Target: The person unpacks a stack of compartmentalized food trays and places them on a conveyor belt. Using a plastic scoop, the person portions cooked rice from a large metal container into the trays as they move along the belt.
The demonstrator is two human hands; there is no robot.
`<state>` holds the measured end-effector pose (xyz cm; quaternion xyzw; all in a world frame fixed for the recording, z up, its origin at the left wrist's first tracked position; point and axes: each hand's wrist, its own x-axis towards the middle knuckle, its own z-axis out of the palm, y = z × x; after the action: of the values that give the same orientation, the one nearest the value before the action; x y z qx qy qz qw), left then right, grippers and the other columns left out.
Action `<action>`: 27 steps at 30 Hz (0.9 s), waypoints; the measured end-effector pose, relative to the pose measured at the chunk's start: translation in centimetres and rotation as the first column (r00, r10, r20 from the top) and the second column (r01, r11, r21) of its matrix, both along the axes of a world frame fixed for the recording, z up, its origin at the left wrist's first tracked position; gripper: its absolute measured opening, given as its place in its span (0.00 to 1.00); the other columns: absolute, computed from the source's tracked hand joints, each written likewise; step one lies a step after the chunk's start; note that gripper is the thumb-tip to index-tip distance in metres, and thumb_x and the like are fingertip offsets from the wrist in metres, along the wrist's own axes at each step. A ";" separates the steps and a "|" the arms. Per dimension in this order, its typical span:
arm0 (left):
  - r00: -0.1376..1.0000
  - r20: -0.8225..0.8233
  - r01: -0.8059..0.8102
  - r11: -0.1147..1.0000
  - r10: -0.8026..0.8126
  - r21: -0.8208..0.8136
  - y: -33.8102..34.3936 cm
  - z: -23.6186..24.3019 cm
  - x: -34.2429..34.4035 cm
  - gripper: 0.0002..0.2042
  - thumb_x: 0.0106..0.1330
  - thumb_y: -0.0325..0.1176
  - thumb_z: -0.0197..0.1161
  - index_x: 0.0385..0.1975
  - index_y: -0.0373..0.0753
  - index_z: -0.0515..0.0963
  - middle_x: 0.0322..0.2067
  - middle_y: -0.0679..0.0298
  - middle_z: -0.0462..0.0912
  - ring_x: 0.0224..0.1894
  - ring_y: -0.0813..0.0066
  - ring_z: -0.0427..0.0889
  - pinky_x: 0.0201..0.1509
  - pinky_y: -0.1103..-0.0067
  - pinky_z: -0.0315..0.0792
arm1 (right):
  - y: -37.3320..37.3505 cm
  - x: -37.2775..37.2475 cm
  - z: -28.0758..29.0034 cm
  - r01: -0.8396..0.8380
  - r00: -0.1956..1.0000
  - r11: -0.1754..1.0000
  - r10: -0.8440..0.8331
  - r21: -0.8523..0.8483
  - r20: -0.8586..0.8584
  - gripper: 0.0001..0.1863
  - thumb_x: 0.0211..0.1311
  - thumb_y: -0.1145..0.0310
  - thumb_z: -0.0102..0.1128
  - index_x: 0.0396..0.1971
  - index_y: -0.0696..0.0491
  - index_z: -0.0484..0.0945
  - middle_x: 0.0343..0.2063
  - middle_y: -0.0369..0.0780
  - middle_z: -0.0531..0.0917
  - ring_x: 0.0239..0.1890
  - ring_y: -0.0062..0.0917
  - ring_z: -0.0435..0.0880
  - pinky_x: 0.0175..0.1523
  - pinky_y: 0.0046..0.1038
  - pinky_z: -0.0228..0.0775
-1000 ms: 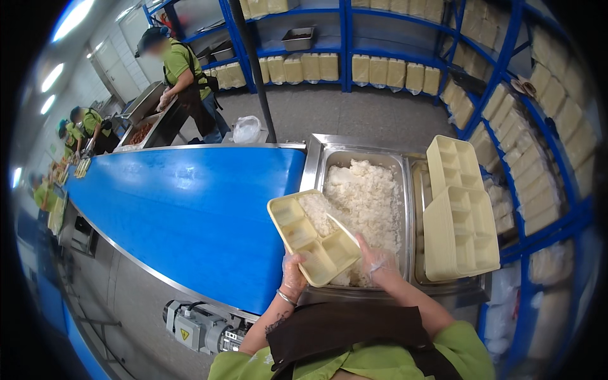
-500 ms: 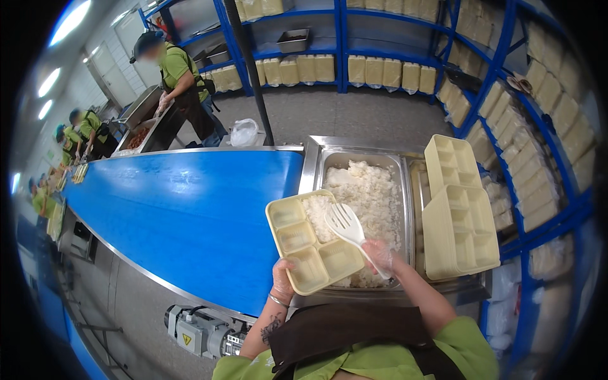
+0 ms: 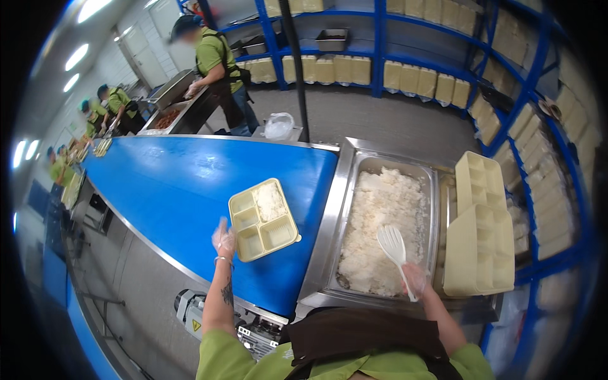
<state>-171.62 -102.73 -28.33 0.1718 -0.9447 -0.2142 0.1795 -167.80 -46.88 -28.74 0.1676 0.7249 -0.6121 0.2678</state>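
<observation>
Though white with rice (image 3: 270, 201) in one compartment, pale-yellow tray (image 3: 278, 234); left fingers (image 3: 223, 228) loose, right fingers (image 3: 413, 272) round spatula (image 3: 392, 244).

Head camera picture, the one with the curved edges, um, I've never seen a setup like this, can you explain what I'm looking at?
There's no robot here: a person is working with gloved hands. The wide fisheye camera sits on their head, looking down, so straight edges bend near the rim.

On the long blue belt lies a pale yellow tray with four compartments; the far right one has rice in it. The left hand is open at the tray's left edge; I can't tell whether it touches. The right hand holds a white slotted paddle over a steel pan of rice. Right of that stand stacked trays.
</observation>
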 end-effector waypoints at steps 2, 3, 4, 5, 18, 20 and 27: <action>0.992 -0.126 -0.057 0.961 0.023 -0.269 1.8 5.0 -0.4 0.18 0.51 0.30 0.59 0.45 0.42 0.74 0.38 0.53 0.78 0.34 0.57 0.78 0.38 0.68 0.73 | -0.9 0.4 -0.7 0.017 0.999 0.999 -0.018 0.043 0.027 0.14 0.63 0.60 0.42 0.36 0.54 0.70 0.12 0.36 0.70 0.08 0.21 0.67 0.12 0.23 0.63; 0.993 -0.103 0.036 0.972 -0.061 -0.231 1.5 3.4 0.1 0.17 0.51 0.31 0.59 0.43 0.42 0.75 0.37 0.54 0.78 0.34 0.55 0.78 0.38 0.67 0.73 | -1.7 0.7 -1.0 0.028 0.999 0.998 -0.030 0.049 0.040 0.14 0.63 0.59 0.41 0.35 0.54 0.70 0.12 0.37 0.70 0.08 0.21 0.68 0.12 0.23 0.64; 0.992 -0.041 0.112 0.983 -0.119 -0.144 3.0 3.2 0.8 0.15 0.53 0.32 0.60 0.43 0.42 0.76 0.37 0.54 0.78 0.33 0.55 0.78 0.38 0.66 0.73 | -2.6 0.9 -1.2 0.040 0.998 0.998 -0.043 0.056 0.051 0.14 0.63 0.59 0.41 0.35 0.54 0.70 0.12 0.37 0.70 0.09 0.22 0.68 0.12 0.24 0.64; 0.984 0.148 0.097 0.995 -0.094 -0.015 5.7 3.4 1.5 0.18 0.54 0.38 0.61 0.45 0.42 0.75 0.38 0.53 0.78 0.37 0.55 0.78 0.41 0.66 0.72 | -3.4 1.0 -1.3 0.052 0.997 0.997 -0.055 0.064 0.061 0.14 0.63 0.59 0.41 0.34 0.55 0.70 0.12 0.38 0.71 0.09 0.22 0.69 0.12 0.24 0.65; 0.925 0.343 0.050 0.838 0.167 -0.543 -2.9 -0.4 -8.5 0.10 0.60 0.40 0.52 0.30 0.45 0.79 0.32 0.62 0.79 0.37 0.62 0.78 0.39 0.71 0.73 | -5.9 1.9 1.4 -0.072 0.984 0.980 0.040 0.185 0.174 0.16 0.64 0.60 0.38 0.36 0.57 0.69 0.11 0.40 0.72 0.09 0.23 0.70 0.14 0.25 0.67; 0.930 0.305 -0.041 0.882 0.205 -0.470 -7.9 -1.9 -9.8 0.09 0.58 0.39 0.53 0.32 0.46 0.79 0.38 0.60 0.80 0.39 0.58 0.78 0.37 0.67 0.74 | -5.4 2.9 1.7 -0.014 0.987 0.982 -0.017 0.187 0.162 0.15 0.62 0.61 0.39 0.35 0.57 0.70 0.13 0.39 0.72 0.10 0.23 0.70 0.14 0.25 0.66; 0.981 0.089 -0.099 0.842 0.172 -0.531 2.2 1.7 -13.0 0.27 0.52 0.29 0.54 0.57 0.50 0.65 0.58 0.59 0.64 0.47 0.59 0.73 0.48 0.71 0.69 | -3.6 5.7 1.6 0.162 0.977 0.987 -0.159 -0.009 0.141 0.11 0.59 0.64 0.47 0.35 0.57 0.70 0.14 0.36 0.73 0.12 0.19 0.71 0.17 0.21 0.64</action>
<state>-184.59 -100.56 -26.63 0.1966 -0.9624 0.0764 0.1709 -162.12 -50.49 -27.13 0.2652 0.6822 -0.6259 0.2693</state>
